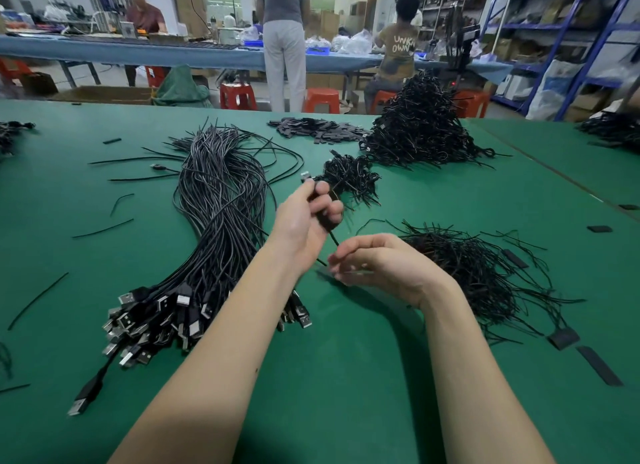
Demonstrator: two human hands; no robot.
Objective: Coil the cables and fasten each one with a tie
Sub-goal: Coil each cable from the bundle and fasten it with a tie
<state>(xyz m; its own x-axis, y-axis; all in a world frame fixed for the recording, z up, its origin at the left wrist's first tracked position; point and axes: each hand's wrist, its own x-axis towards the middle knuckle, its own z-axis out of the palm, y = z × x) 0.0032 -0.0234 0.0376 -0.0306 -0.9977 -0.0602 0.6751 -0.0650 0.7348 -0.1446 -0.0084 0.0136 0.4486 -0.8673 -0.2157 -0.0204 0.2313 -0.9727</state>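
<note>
While the left hand (304,217) grips a coiled cable (323,217), the right hand (377,266) pinches its trailing end. Loose ties (485,273) lie toward the green tabletop's (346,377) right edge

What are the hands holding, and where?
Left hand grips a coiled cable around its middle. Right hand pinches something thin, too blurred to tell.

"UNKN OWN" on a seated person's shirt (398,48).

Workers are sitting and standing at a long blue table (194,53) beyond the green tabletop (346,377), red plastic stools (238,95) lining the floor as blue metal shelving (568,30) is standing at right.
</note>
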